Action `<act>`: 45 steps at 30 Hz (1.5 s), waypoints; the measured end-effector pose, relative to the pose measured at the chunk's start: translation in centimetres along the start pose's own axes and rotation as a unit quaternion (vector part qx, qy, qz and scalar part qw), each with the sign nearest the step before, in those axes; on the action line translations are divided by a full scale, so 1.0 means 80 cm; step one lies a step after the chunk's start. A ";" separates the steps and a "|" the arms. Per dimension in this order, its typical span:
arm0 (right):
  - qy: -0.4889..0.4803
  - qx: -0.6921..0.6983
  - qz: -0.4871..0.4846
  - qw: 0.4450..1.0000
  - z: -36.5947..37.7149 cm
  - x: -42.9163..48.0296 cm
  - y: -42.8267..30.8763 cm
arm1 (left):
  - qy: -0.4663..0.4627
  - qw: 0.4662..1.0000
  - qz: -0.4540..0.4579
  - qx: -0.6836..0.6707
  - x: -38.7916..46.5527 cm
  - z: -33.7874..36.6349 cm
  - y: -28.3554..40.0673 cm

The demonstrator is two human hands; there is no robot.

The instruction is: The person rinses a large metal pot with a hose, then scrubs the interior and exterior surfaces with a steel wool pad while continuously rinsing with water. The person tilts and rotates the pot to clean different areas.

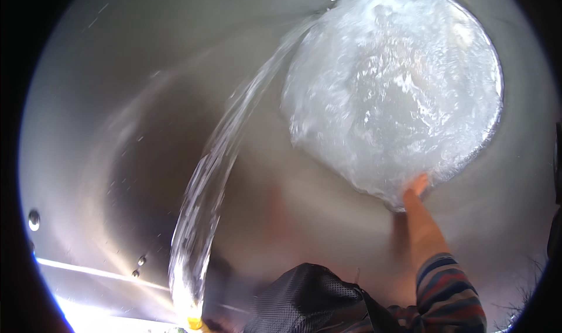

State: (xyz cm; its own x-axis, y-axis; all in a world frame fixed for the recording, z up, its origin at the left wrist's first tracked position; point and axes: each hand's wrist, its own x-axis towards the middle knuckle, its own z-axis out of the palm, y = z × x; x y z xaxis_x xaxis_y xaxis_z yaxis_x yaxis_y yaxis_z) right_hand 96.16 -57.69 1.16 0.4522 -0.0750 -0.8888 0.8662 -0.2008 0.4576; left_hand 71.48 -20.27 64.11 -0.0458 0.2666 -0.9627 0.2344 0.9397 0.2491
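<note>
My right hand point(416, 187) reaches forward to the near edge of a pool of churning water point(382, 91). Its fingertips are at the water, blurred, so their pose and anything in them are unclear. From a yellow hose end point(194, 323) at the bottom edge, a thick water jet point(202, 179) arcs away into the pool's left side. A dark brownish sliver beside the hose end may be part of my left hand, but too little shows to tell its grip. The water lies in the bottom of a large, smooth metal vat point(263, 157).
The vat's wall curves around the water, with droplets point(34, 220) clinging at left. A bright rim edge point(105, 271) crosses the lower left. Black textured fabric point(307, 302) and a striped sleeve point(450, 289) fill the lower middle and right. Dark bristly strands point(522, 306) show at lower right.
</note>
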 end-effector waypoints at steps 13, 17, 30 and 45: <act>0.260 0.687 -0.420 0.533 -0.403 -0.606 -0.061 | -0.071 0.986 0.154 -0.014 -0.073 -0.013 -0.027; -0.135 0.469 -0.462 0.740 -0.236 -0.560 0.171 | -0.054 0.992 0.113 0.016 -0.062 0.011 -0.026; 0.030 0.023 -0.132 0.991 -0.153 -0.467 0.420 | -0.159 0.968 0.153 0.118 -0.095 0.017 -0.019; 0.077 0.428 -0.297 0.850 -0.124 -0.610 0.321 | -0.306 0.915 0.172 0.201 -0.079 0.185 0.008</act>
State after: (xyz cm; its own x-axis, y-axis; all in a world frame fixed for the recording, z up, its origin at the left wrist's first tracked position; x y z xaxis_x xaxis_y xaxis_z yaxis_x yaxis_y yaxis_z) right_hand 98.45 -49.49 56.50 0.0687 0.4033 -0.9125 0.5100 -0.8003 -0.3153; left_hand 86.32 -24.54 68.77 0.6212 0.2467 -0.7438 0.4758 0.6355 0.6081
